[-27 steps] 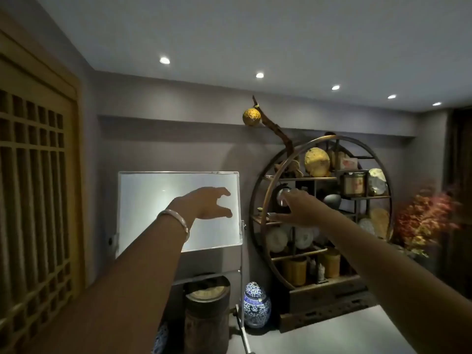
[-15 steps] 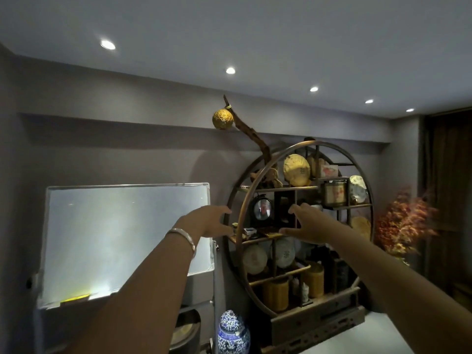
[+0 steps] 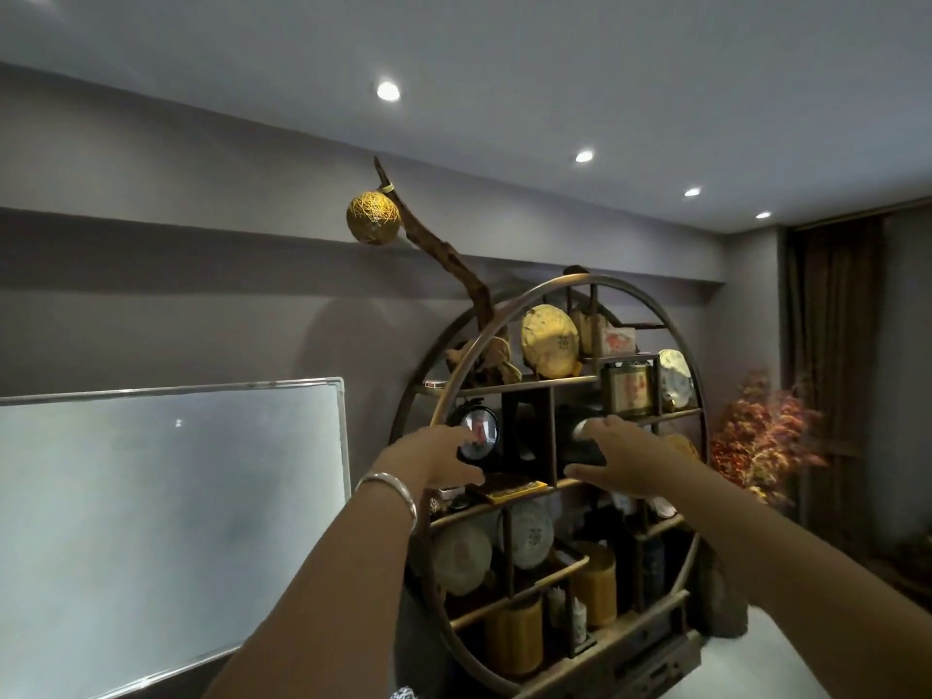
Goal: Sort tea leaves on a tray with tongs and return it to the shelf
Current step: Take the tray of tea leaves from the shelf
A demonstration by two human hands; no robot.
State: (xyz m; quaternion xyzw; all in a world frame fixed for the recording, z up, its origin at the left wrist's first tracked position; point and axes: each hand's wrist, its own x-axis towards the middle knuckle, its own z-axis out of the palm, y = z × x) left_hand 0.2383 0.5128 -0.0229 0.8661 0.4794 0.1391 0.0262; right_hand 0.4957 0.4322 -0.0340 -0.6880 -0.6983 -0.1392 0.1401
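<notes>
A round wooden display shelf (image 3: 565, 290) stands against the grey wall, filled with tea cakes, tins and jars. Both my arms reach out to its middle level. My left hand (image 3: 433, 459), with a silver bangle on the wrist, has its fingers spread just in front of a small round framed piece (image 3: 479, 431). A flat dark tray with a yellow edge (image 3: 507, 484) lies on the shelf board right below that hand. My right hand (image 3: 618, 459) is spread at the dark compartment to the right, fingers apart. No tongs are in view.
A whiteboard (image 3: 171, 517) stands at the left. A branch with a woven yellow ball (image 3: 373, 216) rises above the shelf. Red-orange artificial foliage (image 3: 761, 441) and a dark curtain (image 3: 852, 365) are at the right. Yellow canisters (image 3: 514, 638) fill the lower shelf.
The view has closed in on the shelf. Both hands have moved from in front of the whiteboard and shelf rim to the shelf's middle level.
</notes>
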